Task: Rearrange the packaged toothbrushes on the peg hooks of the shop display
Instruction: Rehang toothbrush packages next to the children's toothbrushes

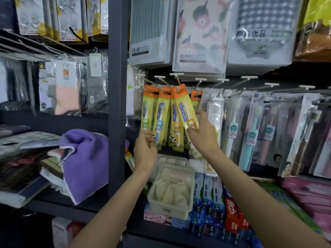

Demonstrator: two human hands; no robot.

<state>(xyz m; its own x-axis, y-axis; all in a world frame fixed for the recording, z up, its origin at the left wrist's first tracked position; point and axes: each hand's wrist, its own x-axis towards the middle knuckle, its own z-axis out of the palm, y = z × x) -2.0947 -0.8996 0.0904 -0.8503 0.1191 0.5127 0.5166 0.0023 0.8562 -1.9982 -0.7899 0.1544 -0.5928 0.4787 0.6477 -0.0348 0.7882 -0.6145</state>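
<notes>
Task looks mid-way: three orange-yellow packs (162, 119) hang straight on the hooks (176, 81); a fourth pack (186, 111) hangs tilted, its lower end pinched by the right hand (202, 133). Left hand (145, 149) has fingers curled at the leftmost pack's bottom; actual grip cannot be told; straightening appears left.

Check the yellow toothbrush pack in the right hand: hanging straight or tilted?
Tilted. The yellow toothbrush pack slants, its bottom swung right in the right hand, unlike the straight neighbouring packs.

Four yellow-and-orange children's toothbrush packs (162, 119) hang mid-frame from the peg hooks (177, 81). The rightmost pack (185, 108) tilts left at its top, its lower end in my fingers.
</notes>
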